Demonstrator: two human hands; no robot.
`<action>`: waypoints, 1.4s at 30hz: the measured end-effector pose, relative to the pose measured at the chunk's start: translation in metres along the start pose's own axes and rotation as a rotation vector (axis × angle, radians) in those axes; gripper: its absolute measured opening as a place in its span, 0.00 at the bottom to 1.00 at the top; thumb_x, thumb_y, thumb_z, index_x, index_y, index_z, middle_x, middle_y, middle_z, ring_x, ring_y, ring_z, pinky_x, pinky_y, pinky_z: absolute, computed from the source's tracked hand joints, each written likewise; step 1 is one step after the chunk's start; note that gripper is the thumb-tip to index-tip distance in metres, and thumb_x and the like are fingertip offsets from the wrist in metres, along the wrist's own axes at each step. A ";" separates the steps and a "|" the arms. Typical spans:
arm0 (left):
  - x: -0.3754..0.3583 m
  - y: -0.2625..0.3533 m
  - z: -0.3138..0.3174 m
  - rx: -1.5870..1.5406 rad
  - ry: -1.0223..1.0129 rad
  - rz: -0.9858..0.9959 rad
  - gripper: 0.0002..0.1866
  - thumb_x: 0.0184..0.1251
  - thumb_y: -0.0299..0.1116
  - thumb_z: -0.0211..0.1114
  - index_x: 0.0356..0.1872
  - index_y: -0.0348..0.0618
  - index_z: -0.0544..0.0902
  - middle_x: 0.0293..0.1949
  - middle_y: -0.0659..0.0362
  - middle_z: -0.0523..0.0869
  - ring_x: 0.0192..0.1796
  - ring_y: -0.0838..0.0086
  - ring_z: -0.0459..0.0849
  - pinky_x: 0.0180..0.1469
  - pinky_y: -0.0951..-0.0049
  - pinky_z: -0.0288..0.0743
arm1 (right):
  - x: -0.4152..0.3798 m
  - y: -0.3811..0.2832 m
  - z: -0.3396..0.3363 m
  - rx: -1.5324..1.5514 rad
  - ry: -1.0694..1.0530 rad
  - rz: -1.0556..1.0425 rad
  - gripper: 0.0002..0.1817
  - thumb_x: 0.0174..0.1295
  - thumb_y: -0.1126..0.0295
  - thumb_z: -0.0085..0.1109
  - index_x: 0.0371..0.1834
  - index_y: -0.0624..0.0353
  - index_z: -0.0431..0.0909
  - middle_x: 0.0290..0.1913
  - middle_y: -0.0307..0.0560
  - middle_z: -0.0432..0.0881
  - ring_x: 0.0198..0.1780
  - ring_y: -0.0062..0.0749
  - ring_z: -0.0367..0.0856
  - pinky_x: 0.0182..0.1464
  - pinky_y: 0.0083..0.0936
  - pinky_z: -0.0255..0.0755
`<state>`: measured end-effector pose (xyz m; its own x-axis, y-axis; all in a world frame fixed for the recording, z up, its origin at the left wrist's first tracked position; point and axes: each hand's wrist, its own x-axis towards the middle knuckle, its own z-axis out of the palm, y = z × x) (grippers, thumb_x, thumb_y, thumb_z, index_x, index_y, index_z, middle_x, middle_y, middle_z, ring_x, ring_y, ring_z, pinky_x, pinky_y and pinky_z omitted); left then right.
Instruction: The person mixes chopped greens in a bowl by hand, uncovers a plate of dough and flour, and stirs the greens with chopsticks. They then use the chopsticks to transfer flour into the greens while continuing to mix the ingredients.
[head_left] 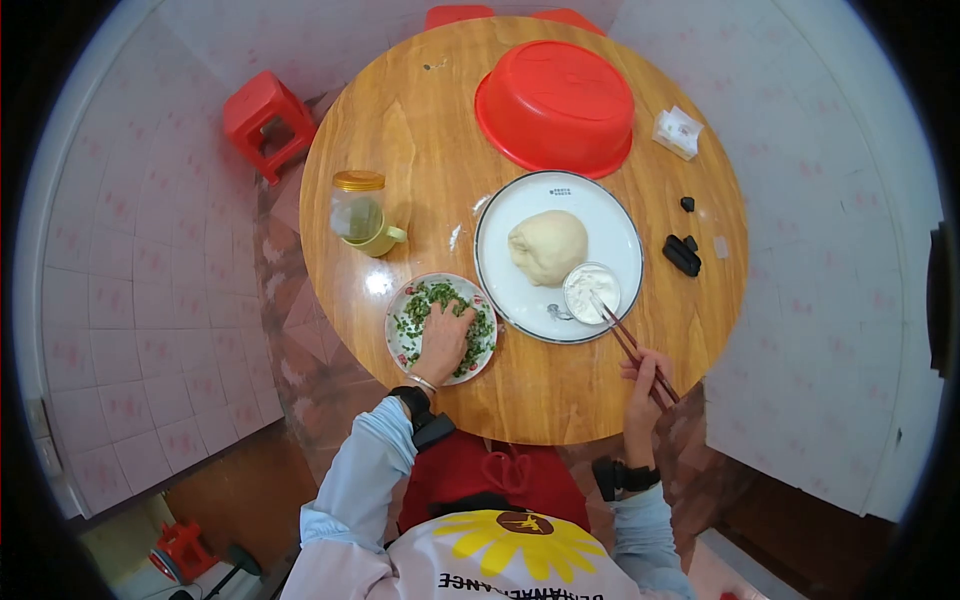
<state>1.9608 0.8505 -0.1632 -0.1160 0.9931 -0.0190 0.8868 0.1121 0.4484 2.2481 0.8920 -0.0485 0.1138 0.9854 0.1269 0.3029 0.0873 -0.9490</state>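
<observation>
My left hand reaches down into a shallow floral-rimmed bowl, its fingers curled into chopped green onions. How much it grips is partly hidden under the fingers. In my right hand is a pair of brown chopsticks, held slanting up and left. Their tips dip into white powder in a small round bowl. That bowl sits on a large white plate with a dark rim, touching or very near a smooth lump of dough.
Behind the plate a red basin lies upside down on the round wooden table. At left stand a yellow mug and an orange-lidded jar. Small black items and a small white box are at right. A red stool stands beyond.
</observation>
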 end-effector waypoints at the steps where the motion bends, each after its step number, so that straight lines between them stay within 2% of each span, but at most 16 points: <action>1: 0.000 -0.003 -0.001 -0.038 0.004 -0.002 0.21 0.44 0.18 0.59 0.43 0.46 0.77 0.48 0.49 0.74 0.53 0.51 0.70 0.48 0.55 0.70 | 0.001 0.003 0.000 -0.042 -0.034 -0.063 0.12 0.71 0.67 0.45 0.42 0.67 0.73 0.36 0.47 0.77 0.33 0.27 0.81 0.34 0.18 0.75; 6: -0.025 -0.021 -0.013 -0.083 -0.018 -0.131 0.22 0.46 0.23 0.62 0.47 0.46 0.77 0.49 0.48 0.74 0.54 0.51 0.70 0.53 0.54 0.67 | 0.001 0.004 0.003 0.015 -0.035 0.011 0.12 0.71 0.68 0.45 0.42 0.66 0.73 0.36 0.46 0.76 0.33 0.26 0.81 0.34 0.17 0.75; 9: -0.056 -0.020 -0.022 0.036 -0.054 -0.069 0.35 0.43 0.30 0.69 0.59 0.56 0.72 0.52 0.48 0.73 0.57 0.49 0.69 0.56 0.50 0.65 | 0.001 0.004 0.002 0.039 -0.048 0.019 0.12 0.71 0.68 0.45 0.42 0.66 0.73 0.37 0.46 0.76 0.33 0.26 0.81 0.34 0.17 0.75; 13: -0.066 -0.011 -0.016 0.191 -0.168 -0.054 0.29 0.48 0.27 0.64 0.57 0.57 0.73 0.51 0.49 0.73 0.56 0.50 0.69 0.52 0.51 0.69 | 0.005 0.002 0.004 0.016 -0.065 0.021 0.12 0.70 0.68 0.44 0.41 0.66 0.73 0.37 0.47 0.76 0.33 0.26 0.80 0.35 0.18 0.74; 16: -0.053 -0.017 -0.002 0.129 -0.170 -0.106 0.25 0.50 0.23 0.60 0.54 0.55 0.74 0.52 0.49 0.72 0.55 0.50 0.69 0.51 0.53 0.70 | 0.006 -0.002 0.004 -0.040 -0.076 0.052 0.11 0.70 0.70 0.44 0.40 0.67 0.74 0.37 0.47 0.75 0.33 0.25 0.80 0.34 0.19 0.74; 18: -0.042 -0.020 -0.002 0.154 -0.045 -0.029 0.22 0.51 0.22 0.57 0.50 0.52 0.74 0.50 0.48 0.73 0.53 0.51 0.72 0.47 0.55 0.73 | 0.008 -0.008 0.005 -0.029 -0.085 0.030 0.11 0.69 0.71 0.44 0.39 0.67 0.74 0.37 0.47 0.75 0.33 0.26 0.80 0.34 0.19 0.74; 20: -0.032 -0.024 -0.002 0.084 -0.086 -0.036 0.20 0.51 0.21 0.56 0.48 0.50 0.74 0.46 0.46 0.76 0.49 0.50 0.75 0.43 0.57 0.75 | 0.010 -0.010 0.006 -0.017 -0.096 0.015 0.11 0.69 0.71 0.45 0.39 0.68 0.75 0.37 0.48 0.75 0.32 0.26 0.80 0.34 0.19 0.74; 22: -0.020 -0.023 -0.009 0.058 -0.059 -0.045 0.19 0.50 0.21 0.56 0.47 0.48 0.73 0.44 0.45 0.77 0.45 0.49 0.77 0.42 0.57 0.76 | 0.012 -0.009 0.006 -0.002 -0.107 -0.036 0.12 0.70 0.68 0.43 0.41 0.66 0.72 0.32 0.48 0.78 0.31 0.25 0.79 0.34 0.19 0.74; 24: -0.011 -0.018 -0.016 -0.025 -0.240 -0.265 0.21 0.50 0.24 0.60 0.49 0.47 0.73 0.43 0.44 0.78 0.44 0.48 0.78 0.43 0.56 0.76 | 0.013 -0.011 0.005 0.012 -0.092 -0.042 0.12 0.70 0.68 0.43 0.41 0.66 0.72 0.32 0.48 0.78 0.30 0.25 0.80 0.34 0.19 0.74; 25: -0.011 -0.014 -0.021 -0.024 -0.236 -0.266 0.21 0.50 0.24 0.60 0.49 0.47 0.73 0.43 0.44 0.78 0.44 0.48 0.78 0.43 0.56 0.76 | 0.012 -0.011 0.004 0.018 -0.081 -0.034 0.12 0.70 0.68 0.42 0.41 0.66 0.72 0.32 0.48 0.78 0.30 0.25 0.80 0.34 0.19 0.74; 27: -0.017 -0.006 -0.030 -0.012 -0.010 -0.150 0.24 0.48 0.28 0.63 0.51 0.47 0.72 0.47 0.43 0.76 0.48 0.47 0.76 0.44 0.55 0.76 | 0.011 -0.008 -0.001 0.035 -0.066 -0.029 0.11 0.70 0.70 0.43 0.40 0.67 0.73 0.34 0.48 0.77 0.30 0.26 0.80 0.33 0.20 0.75; 30: -0.015 -0.007 -0.029 0.058 -0.003 -0.185 0.28 0.47 0.30 0.66 0.54 0.47 0.71 0.53 0.42 0.73 0.52 0.45 0.73 0.45 0.53 0.75 | 0.012 -0.002 -0.009 0.044 -0.061 0.007 0.11 0.69 0.71 0.44 0.40 0.68 0.74 0.36 0.48 0.75 0.30 0.27 0.81 0.33 0.20 0.75; 31: -0.010 -0.008 -0.028 -0.011 -0.008 -0.239 0.30 0.49 0.38 0.69 0.56 0.47 0.70 0.59 0.38 0.67 0.54 0.43 0.71 0.51 0.51 0.73 | 0.011 0.000 -0.012 0.037 -0.064 0.026 0.11 0.69 0.71 0.44 0.40 0.68 0.74 0.35 0.48 0.76 0.30 0.27 0.81 0.33 0.20 0.75; 36: 0.014 0.001 -0.031 -0.087 -0.007 -0.384 0.32 0.46 0.30 0.66 0.57 0.44 0.68 0.58 0.41 0.69 0.53 0.42 0.71 0.52 0.49 0.71 | 0.010 0.009 -0.018 0.000 -0.047 0.034 0.12 0.70 0.69 0.43 0.42 0.67 0.73 0.33 0.47 0.77 0.30 0.25 0.80 0.34 0.18 0.74; 41: 0.018 0.000 -0.004 -0.031 -0.068 -0.243 0.25 0.44 0.26 0.66 0.48 0.44 0.73 0.53 0.45 0.73 0.53 0.48 0.72 0.50 0.47 0.70 | 0.010 0.009 -0.016 -0.080 -0.031 -0.028 0.10 0.69 0.71 0.44 0.43 0.66 0.74 0.36 0.48 0.77 0.32 0.25 0.79 0.37 0.18 0.74; 42: 0.018 0.000 -0.003 -0.002 -0.086 -0.201 0.24 0.43 0.26 0.66 0.47 0.45 0.74 0.53 0.45 0.74 0.52 0.50 0.72 0.50 0.48 0.69 | 0.011 0.003 -0.013 -0.117 -0.065 -0.167 0.08 0.67 0.74 0.47 0.43 0.65 0.74 0.37 0.50 0.76 0.34 0.28 0.79 0.38 0.19 0.74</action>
<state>1.9575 0.8679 -0.1610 -0.2519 0.9501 -0.1839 0.8489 0.3082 0.4295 2.2631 0.9017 -0.0463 -0.0072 0.9663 0.2575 0.4206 0.2365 -0.8759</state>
